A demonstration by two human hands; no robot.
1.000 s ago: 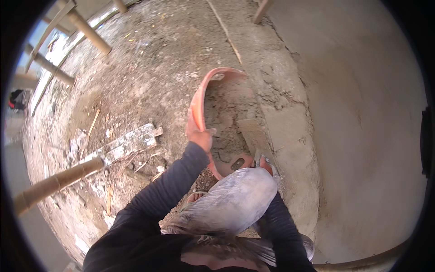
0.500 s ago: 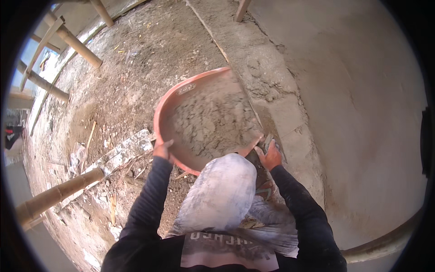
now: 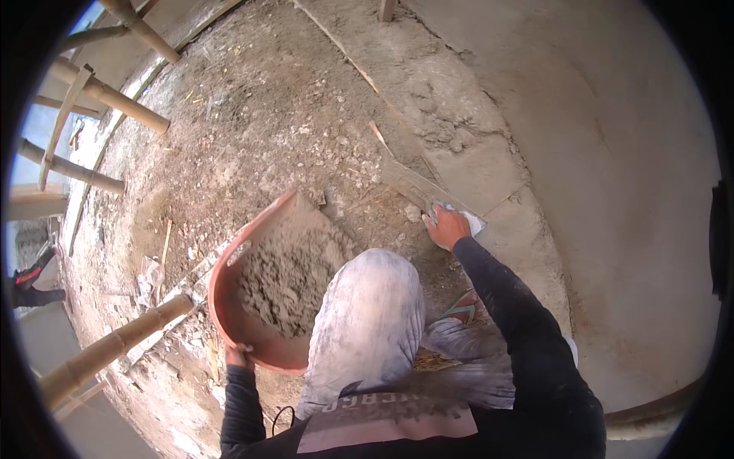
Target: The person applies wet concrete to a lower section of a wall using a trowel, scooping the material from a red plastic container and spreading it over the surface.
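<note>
My left hand (image 3: 237, 355) grips the near-left rim of an orange plastic tub (image 3: 222, 287), with the thumb over the edge. The tub is rounded at the left, and its right side is hidden by my knee. Wet grey mortar (image 3: 283, 279) lies in a heap inside it. To the right, away from the tub, my right hand (image 3: 447, 227) is closed at a flat mortar-smeared tool (image 3: 475, 223) with a pale edge, mostly covered by the fingers. A long grey board (image 3: 420, 183) runs from beside this hand toward the far left.
A concrete strip (image 3: 489, 172) with a rough mortar patch (image 3: 447, 130) borders a smooth grey slab (image 3: 604, 176) at right. Bamboo poles (image 3: 115, 348) jut in from the left over rubble-strewn ground (image 3: 267, 122). A sandalled foot (image 3: 460, 307) is near my knee. Another person's dark-clad limb (image 3: 34, 283) shows far left.
The tub has moved left and nearer to me, with my left hand on its rim. My right hand has come away from the tub's right edge and reached slightly farther forward.
</note>
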